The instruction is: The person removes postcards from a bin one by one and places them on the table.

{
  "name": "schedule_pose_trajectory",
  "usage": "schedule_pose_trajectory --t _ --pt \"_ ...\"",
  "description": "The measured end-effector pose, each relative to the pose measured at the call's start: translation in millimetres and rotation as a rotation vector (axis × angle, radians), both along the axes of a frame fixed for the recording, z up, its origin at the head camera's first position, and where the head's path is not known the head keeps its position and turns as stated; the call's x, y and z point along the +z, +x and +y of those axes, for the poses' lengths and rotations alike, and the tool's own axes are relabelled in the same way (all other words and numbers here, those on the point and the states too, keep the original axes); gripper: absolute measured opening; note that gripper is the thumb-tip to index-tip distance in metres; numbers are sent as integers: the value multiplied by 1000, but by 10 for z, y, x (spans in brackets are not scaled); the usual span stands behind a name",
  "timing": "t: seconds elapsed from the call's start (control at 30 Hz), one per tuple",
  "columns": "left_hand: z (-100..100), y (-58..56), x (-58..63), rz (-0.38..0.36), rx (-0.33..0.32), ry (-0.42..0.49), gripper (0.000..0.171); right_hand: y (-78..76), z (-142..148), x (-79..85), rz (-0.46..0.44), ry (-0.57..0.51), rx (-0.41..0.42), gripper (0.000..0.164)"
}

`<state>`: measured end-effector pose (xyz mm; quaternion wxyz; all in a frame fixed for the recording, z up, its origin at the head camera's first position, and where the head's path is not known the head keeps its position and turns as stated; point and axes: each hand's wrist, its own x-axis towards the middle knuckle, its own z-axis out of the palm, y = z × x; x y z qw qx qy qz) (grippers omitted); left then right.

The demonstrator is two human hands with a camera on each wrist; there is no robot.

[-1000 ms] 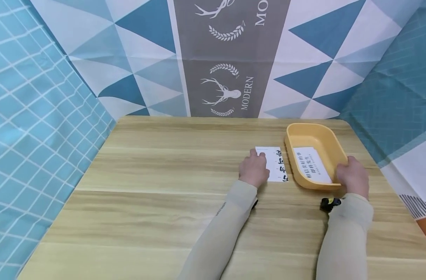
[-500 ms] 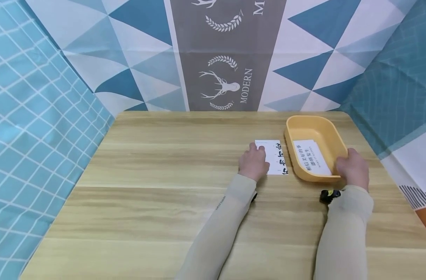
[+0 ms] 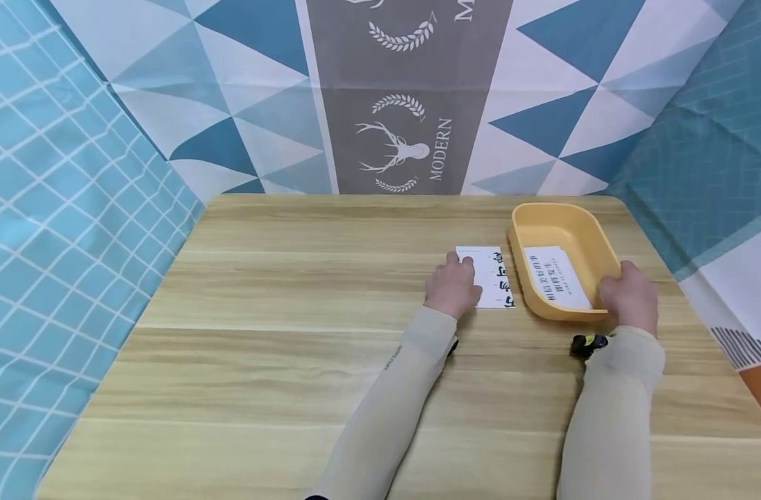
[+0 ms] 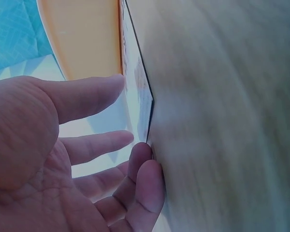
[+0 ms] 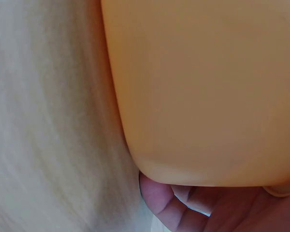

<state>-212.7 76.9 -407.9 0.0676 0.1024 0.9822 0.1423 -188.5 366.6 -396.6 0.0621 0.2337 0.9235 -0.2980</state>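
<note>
A white card [image 3: 494,281] printed with black characters lies flat on the table, left of a yellow-orange plastic tray [image 3: 589,253]. My left hand [image 3: 453,286] touches the card's left part. In the left wrist view the thumb and fingers are spread apart, with fingertips right at the card [image 4: 139,79]. My right hand [image 3: 632,298] grips the tray's near right corner. The right wrist view has the tray's outer wall [image 5: 198,96] large, with curled fingers [image 5: 157,193] under its edge. Inside the tray lie white cards [image 3: 555,278] with black writing.
The wood-grain table [image 3: 280,361] stretches to the left and front. Patterned cloth [image 3: 393,90] hangs behind it, and blue checked cloth [image 3: 62,208] hangs at the left. A small black device [image 3: 588,345] sits at the right wrist.
The head view has tilted, so table, tray and card appear slightly higher. Both hands stay where they are on the card and the tray.
</note>
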Motion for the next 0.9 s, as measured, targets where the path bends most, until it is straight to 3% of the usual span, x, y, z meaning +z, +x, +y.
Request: schedule_pose_trajectory --t 0.67,0.8,0.9 --pt "-28 37 75 -3 -28 5 38 -2 -1 -12 -5 19 -10 60" --pt "36 113 183 68 -45 -12 43 1 -5 -5 -7 17 -10 59" --pt "224 200 291 191 -129 10 41 2 7 12 -8 7 -5 60"
